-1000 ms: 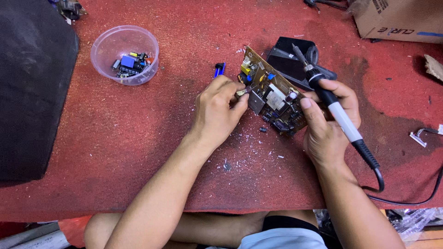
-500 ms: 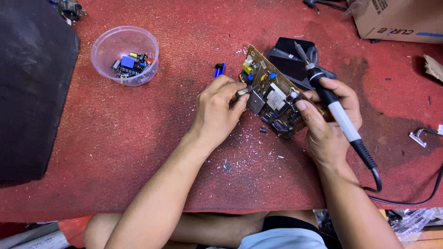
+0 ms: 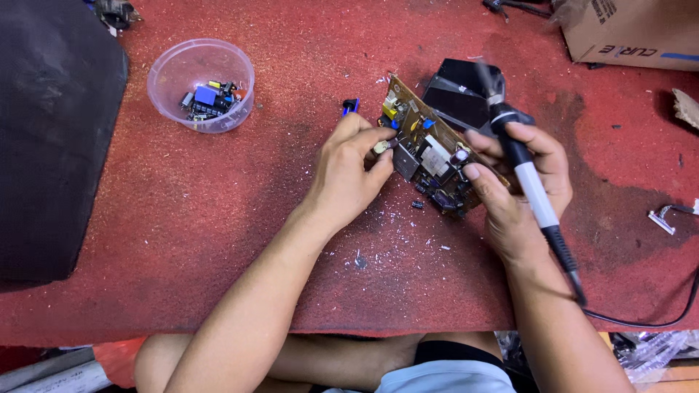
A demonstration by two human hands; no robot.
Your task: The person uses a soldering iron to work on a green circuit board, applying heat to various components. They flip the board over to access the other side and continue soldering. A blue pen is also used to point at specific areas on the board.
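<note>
Board (image 3: 429,156), brown and crowded with parts, is standing tilted on the red worktop (image 3: 218,240), propped between both hands just in front of a black box (image 3: 459,91). The left hand (image 3: 349,171) is pinching a small part at the board's near edge with its fingertips pressed together. The right hand (image 3: 520,185) is bracing the board's other end with its fingers while gripping a soldering iron (image 3: 528,178), whose tip is pointing up behind the board; the tip is blurred. A clear tub (image 3: 171,69) holding loose parts is sitting well apart to the left. Judging by this, a part is being worked free of the board. Any further move calls for a steady board and a firm pinch.
</note>
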